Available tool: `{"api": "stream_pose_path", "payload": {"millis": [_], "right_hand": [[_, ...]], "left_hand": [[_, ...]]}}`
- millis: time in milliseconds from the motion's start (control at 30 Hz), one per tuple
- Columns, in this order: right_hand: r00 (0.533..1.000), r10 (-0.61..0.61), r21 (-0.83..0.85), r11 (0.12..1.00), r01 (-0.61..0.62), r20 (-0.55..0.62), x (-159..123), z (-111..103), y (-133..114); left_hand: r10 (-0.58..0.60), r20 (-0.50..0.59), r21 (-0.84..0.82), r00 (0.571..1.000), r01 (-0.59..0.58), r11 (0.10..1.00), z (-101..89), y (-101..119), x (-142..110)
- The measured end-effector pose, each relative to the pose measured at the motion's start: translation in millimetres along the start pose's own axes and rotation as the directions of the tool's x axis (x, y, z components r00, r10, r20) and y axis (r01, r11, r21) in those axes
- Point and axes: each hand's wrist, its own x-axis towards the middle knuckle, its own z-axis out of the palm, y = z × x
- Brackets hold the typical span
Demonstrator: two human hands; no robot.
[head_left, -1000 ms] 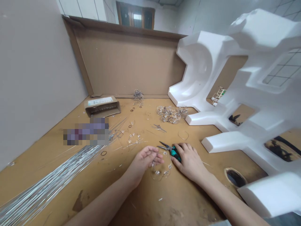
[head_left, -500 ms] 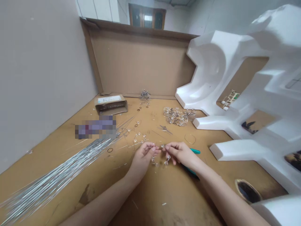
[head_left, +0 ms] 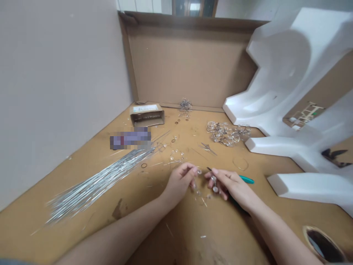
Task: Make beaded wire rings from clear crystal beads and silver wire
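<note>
My left hand (head_left: 180,181) pinches a thin wire ring strung with clear crystal beads (head_left: 202,189), which hangs between my hands above the tabletop. My right hand (head_left: 231,184) grips a pair of teal-handled pliers: the dark tips (head_left: 209,169) poke out past my fingers and a teal handle (head_left: 246,179) shows beyond the hand. The fingers of my right hand also touch the beads. Much of the beaded ring is hidden by my fingers.
A bundle of silver wires (head_left: 96,187) lies to the left. Farther off are a cardboard box (head_left: 147,115), a heap of wire rings (head_left: 227,133), a small beaded wire (head_left: 176,155), and white foam packaging (head_left: 286,84) at the right.
My hands have come together around the beaded ring, and my right hand has lifted off the table with the pliers. The whole scene has shifted right in view as my head turned.
</note>
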Motion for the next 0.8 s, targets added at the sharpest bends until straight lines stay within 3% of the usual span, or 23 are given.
{"api": "stream_pose_path", "payload": {"millis": [100, 267, 400, 633, 800], "right_hand": [[0.999, 0.019, 0.047, 0.999, -0.021, 0.045, -2, -6, -2], [0.992, 0.040, 0.142, 0.988, -0.057, 0.122, -1, -13, 3], [0.997, 0.054, 0.090, 0.994, -0.059, 0.060, 0, -13, 2], [0.991, -0.029, -0.053, 0.998, 0.022, -0.132, 2, -12, 3], [0.987, -0.099, -0.059, 0.994, 0.092, -0.129, 3, -11, 6]], "left_hand": [[-0.004, -0.059, -0.049, 0.998, 0.001, 0.999, -2.9, -1, 4], [-0.020, -0.064, -0.039, 0.998, 0.018, 0.999, -5.2, -4, 6], [-0.037, -0.091, -0.015, 0.995, 0.036, 0.999, -5.5, -3, 6], [-0.110, -0.064, -0.037, 0.992, 0.107, 0.994, -3.0, 0, 7], [-0.163, 0.022, 0.028, 0.986, 0.162, 0.986, -4.4, 2, 4]]}}
